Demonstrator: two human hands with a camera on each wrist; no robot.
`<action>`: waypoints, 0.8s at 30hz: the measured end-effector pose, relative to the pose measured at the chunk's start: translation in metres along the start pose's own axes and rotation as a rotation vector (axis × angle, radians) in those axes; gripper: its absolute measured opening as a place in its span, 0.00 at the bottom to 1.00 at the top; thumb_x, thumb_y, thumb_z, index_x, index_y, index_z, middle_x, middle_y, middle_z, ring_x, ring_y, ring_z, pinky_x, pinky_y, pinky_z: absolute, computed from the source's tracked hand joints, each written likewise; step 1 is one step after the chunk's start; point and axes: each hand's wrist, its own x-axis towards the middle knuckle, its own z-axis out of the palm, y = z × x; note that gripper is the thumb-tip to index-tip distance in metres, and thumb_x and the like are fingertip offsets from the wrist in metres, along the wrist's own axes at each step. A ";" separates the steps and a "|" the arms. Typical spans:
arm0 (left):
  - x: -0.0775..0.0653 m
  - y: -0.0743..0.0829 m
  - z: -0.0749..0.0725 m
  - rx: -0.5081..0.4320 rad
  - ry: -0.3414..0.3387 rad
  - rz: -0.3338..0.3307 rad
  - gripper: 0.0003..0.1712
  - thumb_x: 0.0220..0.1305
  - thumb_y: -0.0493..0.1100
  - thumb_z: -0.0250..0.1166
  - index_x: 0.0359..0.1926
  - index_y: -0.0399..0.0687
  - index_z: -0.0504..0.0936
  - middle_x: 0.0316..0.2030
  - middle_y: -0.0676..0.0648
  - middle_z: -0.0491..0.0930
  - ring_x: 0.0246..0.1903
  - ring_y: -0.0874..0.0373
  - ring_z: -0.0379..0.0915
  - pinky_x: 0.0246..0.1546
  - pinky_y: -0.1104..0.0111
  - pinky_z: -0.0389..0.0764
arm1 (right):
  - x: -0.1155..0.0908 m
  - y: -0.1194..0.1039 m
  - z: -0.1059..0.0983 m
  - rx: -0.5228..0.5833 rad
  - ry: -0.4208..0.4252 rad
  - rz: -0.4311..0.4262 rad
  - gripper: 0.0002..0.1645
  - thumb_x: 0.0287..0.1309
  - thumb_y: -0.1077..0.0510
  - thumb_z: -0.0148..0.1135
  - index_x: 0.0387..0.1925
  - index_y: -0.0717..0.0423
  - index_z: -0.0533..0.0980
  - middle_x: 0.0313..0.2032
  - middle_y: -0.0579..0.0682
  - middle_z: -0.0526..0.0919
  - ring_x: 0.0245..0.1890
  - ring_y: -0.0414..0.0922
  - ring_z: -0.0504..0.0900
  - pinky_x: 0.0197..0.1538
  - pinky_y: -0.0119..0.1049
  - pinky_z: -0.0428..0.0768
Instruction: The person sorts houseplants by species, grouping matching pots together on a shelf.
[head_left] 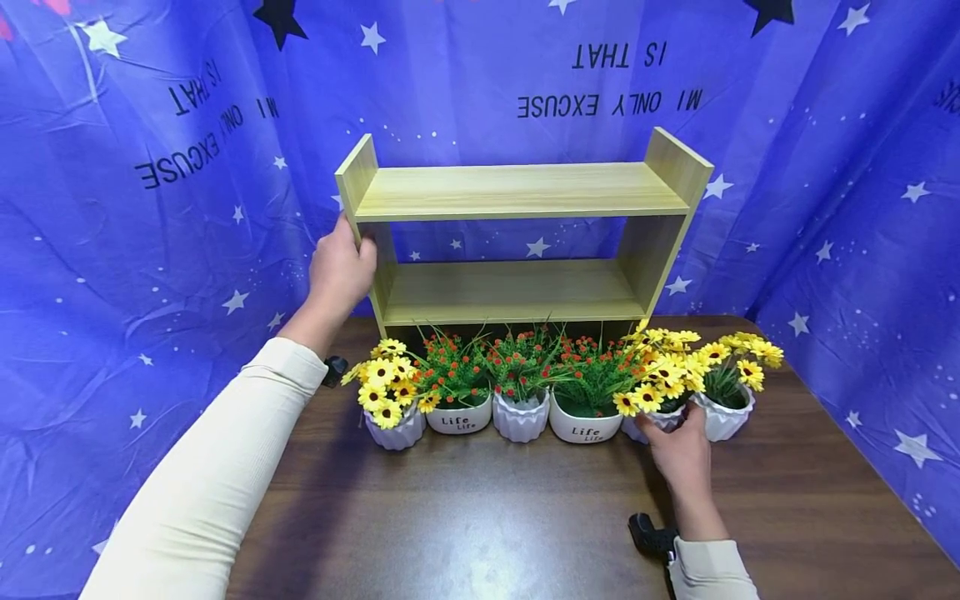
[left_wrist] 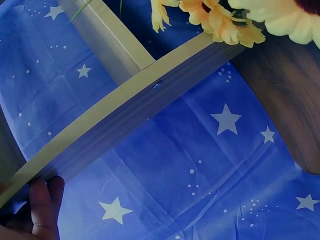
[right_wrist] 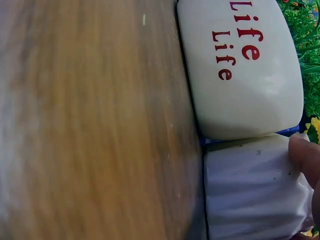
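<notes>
A pale wooden two-tier shelf (head_left: 517, 292) stands at the back of the table, behind a row of potted flowers. My left hand (head_left: 341, 267) grips the front edge of its left side panel (left_wrist: 115, 107), with fingers (left_wrist: 42, 207) on the panel's outer face. Low at the right, my right hand (head_left: 684, 467) holds the fluted white pot (right_wrist: 250, 187) of a yellow-flowered plant (head_left: 663, 375), thumb at the rim. That pot rests on the table next to an oval white pot marked "Life" (right_wrist: 245, 75).
Left of it, two "Life" pots (head_left: 461, 419) and a fluted pot (head_left: 521, 421) hold red-flowered greenery. Yellow flowers (head_left: 386, 383) end the row at left, another yellow plant (head_left: 738, 367) at right. A blue star-printed curtain (head_left: 480, 75) surrounds the brown table (head_left: 480, 508).
</notes>
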 end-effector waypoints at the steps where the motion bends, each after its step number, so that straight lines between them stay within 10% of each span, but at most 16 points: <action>1: 0.000 0.000 0.001 0.005 0.000 -0.003 0.21 0.71 0.44 0.49 0.60 0.39 0.71 0.48 0.28 0.80 0.47 0.29 0.77 0.43 0.40 0.72 | 0.000 0.000 0.001 0.016 0.000 0.008 0.55 0.56 0.53 0.69 0.72 0.71 0.47 0.67 0.76 0.59 0.67 0.70 0.60 0.67 0.60 0.58; 24: -0.001 0.001 0.003 0.042 0.016 -0.035 0.20 0.72 0.45 0.49 0.59 0.41 0.70 0.49 0.28 0.79 0.48 0.28 0.76 0.43 0.38 0.71 | 0.000 0.006 0.006 0.211 0.125 -0.024 0.49 0.54 0.57 0.71 0.70 0.70 0.56 0.67 0.70 0.63 0.64 0.61 0.66 0.63 0.52 0.66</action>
